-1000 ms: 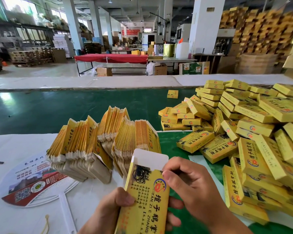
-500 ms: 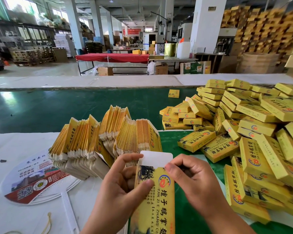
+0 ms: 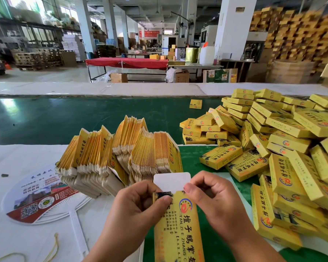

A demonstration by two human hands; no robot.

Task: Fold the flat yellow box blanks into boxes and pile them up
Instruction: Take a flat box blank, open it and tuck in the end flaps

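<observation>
2 hands, left hand point(image 3: 138, 210) and right hand point(image 3: 214, 201), pinch 1 yellow box point(image 3: 178, 229) (white flap point(image 3: 171, 181) raised), fingers curled.

We now pinch the yellow box blank point(image 3: 178, 224) near its white flap point(image 3: 171, 181) with our left hand point(image 3: 138, 210), which earlier gripped lower down.

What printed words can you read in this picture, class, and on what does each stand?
"TAN ZI ZHANG C", cut off at the frame edge: held box, beside large Chinese characters.
Hand fan: Chinese text and a QR code, too small to read.
Folded boxes: print too small.
Red banners: blurred.
</observation>
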